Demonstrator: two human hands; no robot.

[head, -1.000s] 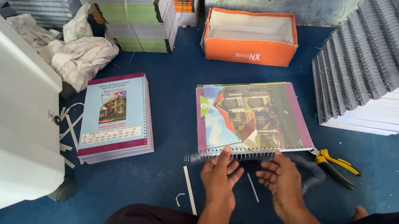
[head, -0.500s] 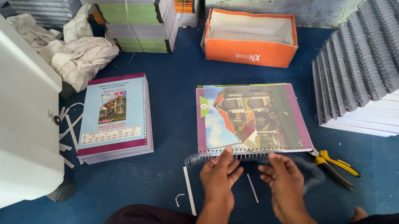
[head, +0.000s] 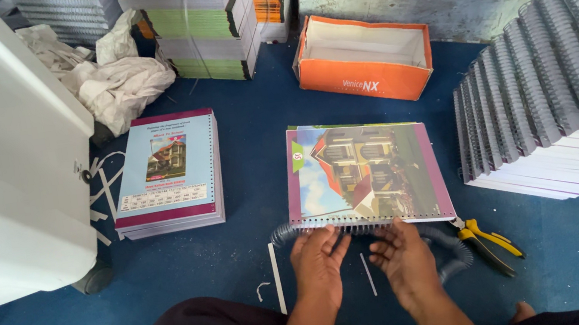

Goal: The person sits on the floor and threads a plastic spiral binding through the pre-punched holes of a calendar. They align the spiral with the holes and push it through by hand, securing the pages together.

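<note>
Your left hand [head: 321, 262] pinches the spiral coil [head: 359, 227] at the notebook's [head: 366, 173] near edge | your right hand [head: 405, 258] is curled on the coil, grip seemingly loose | pliers [head: 493, 241] lie just right on the blue floor [head: 246, 176].

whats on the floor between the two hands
A thin white strip lies on the blue floor between the left hand and right hand, seen in the head view.

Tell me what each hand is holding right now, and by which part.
Both the left hand and right hand pinch the spiral wire coil along the punched near edge of the notebook, fingertips on the coil itself. Nothing else is held.
</note>
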